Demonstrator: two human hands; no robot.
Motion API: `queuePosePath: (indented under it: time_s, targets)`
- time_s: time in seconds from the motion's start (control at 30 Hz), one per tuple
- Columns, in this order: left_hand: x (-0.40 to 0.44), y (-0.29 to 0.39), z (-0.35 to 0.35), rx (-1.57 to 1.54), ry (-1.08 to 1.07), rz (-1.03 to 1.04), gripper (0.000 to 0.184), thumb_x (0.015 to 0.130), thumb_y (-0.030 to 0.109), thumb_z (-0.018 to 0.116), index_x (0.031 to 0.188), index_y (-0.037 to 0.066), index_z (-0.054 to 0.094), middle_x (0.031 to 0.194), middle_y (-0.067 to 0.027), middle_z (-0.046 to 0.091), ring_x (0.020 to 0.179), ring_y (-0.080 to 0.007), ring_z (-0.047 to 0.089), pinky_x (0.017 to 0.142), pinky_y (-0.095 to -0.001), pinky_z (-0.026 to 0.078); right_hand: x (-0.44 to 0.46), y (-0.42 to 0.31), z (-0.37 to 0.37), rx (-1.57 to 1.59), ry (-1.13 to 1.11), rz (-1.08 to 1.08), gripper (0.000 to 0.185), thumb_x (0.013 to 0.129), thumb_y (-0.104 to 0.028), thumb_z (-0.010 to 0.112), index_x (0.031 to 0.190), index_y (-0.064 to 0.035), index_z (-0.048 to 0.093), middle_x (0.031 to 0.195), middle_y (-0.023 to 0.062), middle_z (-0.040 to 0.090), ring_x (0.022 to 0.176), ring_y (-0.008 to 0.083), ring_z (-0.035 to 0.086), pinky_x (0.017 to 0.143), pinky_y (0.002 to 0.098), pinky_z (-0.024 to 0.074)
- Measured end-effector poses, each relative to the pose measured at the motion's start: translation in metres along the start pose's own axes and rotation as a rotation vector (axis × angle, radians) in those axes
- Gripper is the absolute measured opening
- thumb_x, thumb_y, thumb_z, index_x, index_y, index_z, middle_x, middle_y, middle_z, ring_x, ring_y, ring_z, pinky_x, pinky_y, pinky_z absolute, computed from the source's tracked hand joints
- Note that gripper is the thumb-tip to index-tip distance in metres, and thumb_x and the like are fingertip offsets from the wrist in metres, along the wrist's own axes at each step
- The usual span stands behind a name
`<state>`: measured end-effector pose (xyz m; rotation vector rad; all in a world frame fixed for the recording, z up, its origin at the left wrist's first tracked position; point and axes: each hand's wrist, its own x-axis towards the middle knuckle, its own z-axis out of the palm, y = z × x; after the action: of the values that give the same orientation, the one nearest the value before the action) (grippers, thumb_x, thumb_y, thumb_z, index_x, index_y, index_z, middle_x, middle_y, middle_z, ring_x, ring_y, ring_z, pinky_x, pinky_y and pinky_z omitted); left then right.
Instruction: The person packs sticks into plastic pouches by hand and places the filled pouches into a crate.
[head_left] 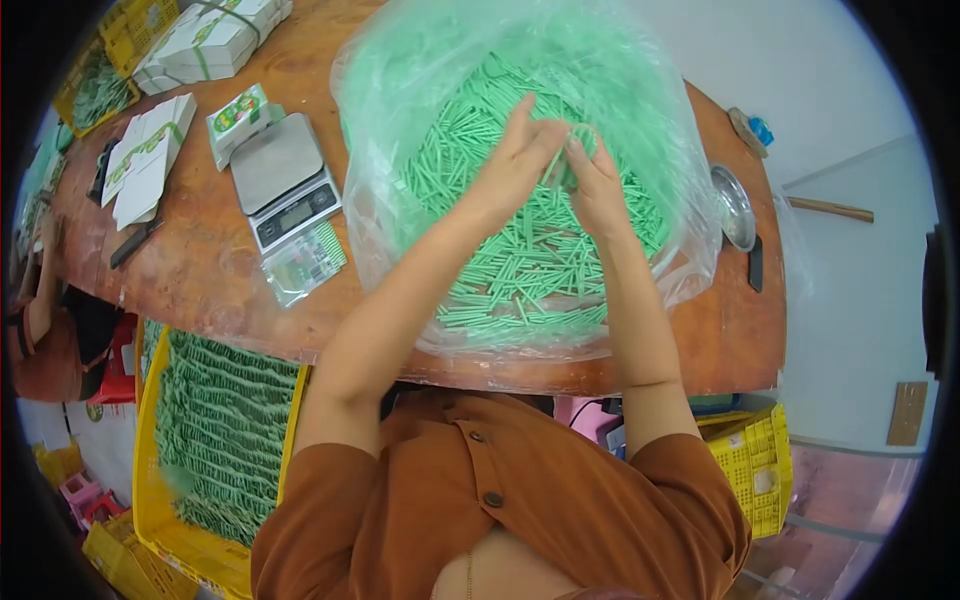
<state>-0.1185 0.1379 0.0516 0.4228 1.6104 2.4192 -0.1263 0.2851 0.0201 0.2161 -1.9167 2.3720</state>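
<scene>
A large clear plastic bag (390,220) lies open on the wooden table, filled with many thin green sticks (520,265). Above the sticks, inside the bag's opening, my left hand (520,160) and my right hand (597,185) come together. Between them is a small bundle of green sticks (560,170), partly hidden by the fingers and a little blurred. My right hand is closed round the bundle. The fingers of my left hand touch its upper left side, with one finger pointing up. A digital scale (278,165) stands left of the bag, with a small packet (305,265) at its front edge.
White cartons (150,160) and a small box (238,118) are on the wooden table (210,270) at left. A metal bowl (733,208) stands right of the bag. A yellow crate (150,470) of green packets is below left. Another person (45,340) is at far left.
</scene>
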Motion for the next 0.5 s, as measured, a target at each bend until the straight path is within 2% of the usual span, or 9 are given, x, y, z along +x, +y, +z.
queuePosePath:
  time_s: [0.03, 0.1, 0.13, 0.2, 0.23, 0.33, 0.37, 0.47, 0.5]
  targets:
    - [-0.014, 0.018, -0.019, 0.327, 0.088, 0.244, 0.058, 0.085, 0.034, 0.055, 0.133, 0.008, 0.032, 0.127, -0.0124, 0.045, 0.120, -0.0233, 0.038, 0.099, -0.0344, 0.029, 0.001, -0.007, -0.002, 0.017, -0.017, 0.010, 0.032, 0.086, -0.023, 0.057, 0.110, -0.0043, 0.048, 0.091, 0.0081, 0.058, 0.081, 0.0180, 0.054, 0.073, 0.0289, 0.0420]
    - [-0.053, 0.033, -0.083, 0.896, 0.357, 0.603, 0.043, 0.076, 0.018, 0.063, 0.115, 0.005, 0.050, 0.111, -0.0123, 0.054, 0.102, -0.0254, 0.048, 0.086, -0.0349, 0.037, -0.009, -0.012, -0.003, -0.990, -0.084, -0.046, 0.031, 0.085, -0.022, 0.056, 0.109, -0.0048, 0.048, 0.082, 0.0152, 0.060, 0.072, 0.0285, 0.057, 0.066, 0.0346, 0.0446]
    - [-0.072, 0.034, -0.116, 1.134, 0.526, 0.741, 0.035, 0.069, 0.009, 0.065, 0.103, 0.003, 0.058, 0.102, -0.0143, 0.056, 0.090, -0.0280, 0.052, 0.076, -0.0352, 0.041, -0.008, 0.001, -0.009, -1.218, -0.147, -0.125, 0.030, 0.084, -0.023, 0.057, 0.107, -0.0048, 0.048, 0.079, 0.0179, 0.059, 0.071, 0.0329, 0.056, 0.064, 0.0378, 0.0444]
    - [-0.113, 0.017, -0.164, 1.754, 0.440, 0.558, 0.032, 0.066, 0.011, 0.065, 0.096, 0.002, 0.059, 0.101, -0.0134, 0.055, 0.094, -0.0296, 0.050, 0.076, -0.0397, 0.040, -0.009, 0.026, -0.020, -1.419, -0.227, -0.288, 0.028, 0.083, -0.023, 0.058, 0.102, -0.0045, 0.051, 0.078, 0.0210, 0.058, 0.070, 0.0376, 0.055, 0.061, 0.0421, 0.0436]
    - [-0.135, 0.001, -0.175, 1.916, 0.382, 0.346, 0.041, 0.071, 0.027, 0.064, 0.102, 0.000, 0.057, 0.109, -0.0139, 0.052, 0.102, -0.0307, 0.047, 0.082, -0.0448, 0.036, -0.006, 0.033, -0.021, -1.403, -0.236, -0.366, 0.027, 0.082, -0.024, 0.058, 0.099, -0.0042, 0.052, 0.079, 0.0214, 0.059, 0.071, 0.0379, 0.056, 0.061, 0.0433, 0.0430]
    - [-0.209, -0.033, -0.172, 1.920, 0.213, 0.121, 0.075, 0.075, 0.056, 0.051, 0.119, -0.005, 0.045, 0.124, -0.0182, 0.043, 0.118, -0.0334, 0.037, 0.093, -0.0532, 0.027, -0.007, 0.027, -0.019, -1.448, -0.248, -0.258, 0.025, 0.082, -0.025, 0.058, 0.094, -0.0030, 0.055, 0.077, 0.0213, 0.058, 0.070, 0.0384, 0.055, 0.059, 0.0430, 0.0423]
    - [-0.226, -0.025, -0.160, 1.893, 0.110, 0.087, 0.075, 0.074, 0.055, 0.053, 0.119, -0.005, 0.044, 0.125, -0.0184, 0.042, 0.119, -0.0334, 0.036, 0.094, -0.0538, 0.026, -0.011, 0.027, -0.021, -1.415, -0.224, -0.339, 0.023, 0.084, -0.025, 0.056, 0.091, -0.0032, 0.056, 0.075, 0.0212, 0.057, 0.066, 0.0354, 0.055, 0.058, 0.0409, 0.0427]
    - [-0.263, -0.021, -0.152, 1.750, -0.191, 0.165, 0.067, 0.073, 0.042, 0.061, 0.118, -0.005, 0.045, 0.126, -0.0190, 0.043, 0.121, -0.0339, 0.037, 0.098, -0.0525, 0.027, -0.033, 0.023, -0.024, -1.167, -0.019, -0.169, 0.023, 0.087, -0.025, 0.053, 0.087, -0.0021, 0.055, 0.077, 0.0168, 0.061, 0.063, 0.0299, 0.055, 0.058, 0.0365, 0.0428]
    - [-0.267, -0.024, -0.160, 1.651, -0.235, 0.298, 0.049, 0.073, 0.022, 0.063, 0.112, -0.006, 0.049, 0.122, -0.0197, 0.047, 0.116, -0.0344, 0.043, 0.096, -0.0474, 0.034, -0.041, 0.022, -0.022, -0.982, 0.018, -0.163, 0.024, 0.088, -0.026, 0.051, 0.087, -0.0017, 0.054, 0.081, 0.0138, 0.062, 0.065, 0.0275, 0.056, 0.062, 0.0342, 0.0431]
